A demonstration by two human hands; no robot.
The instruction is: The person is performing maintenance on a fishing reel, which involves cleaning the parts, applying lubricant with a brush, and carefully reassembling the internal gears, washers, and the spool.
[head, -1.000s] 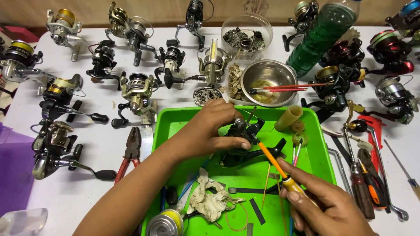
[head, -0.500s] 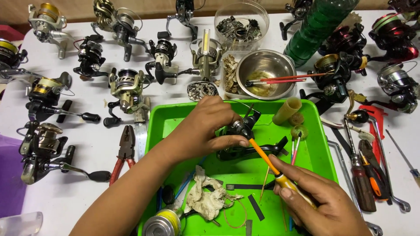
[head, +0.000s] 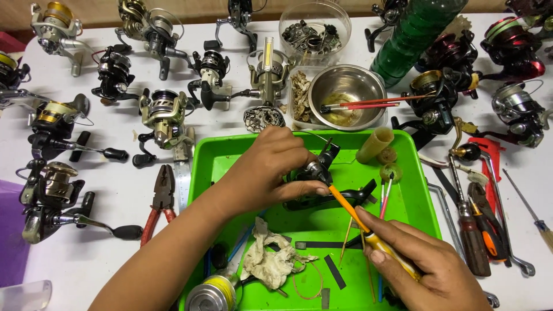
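Reel part (head: 314,173), black, pinched in left hand (head: 271,167); right hand (head: 429,265) grips one orange screwdriver (head: 357,216) over green tray (head: 207,155).

The right hand (head: 429,268) is in closer now, and the orange screwdriver (head: 360,222) angles up until its tip meets the dark reel part (head: 315,171) pinched in the left hand (head: 271,167).
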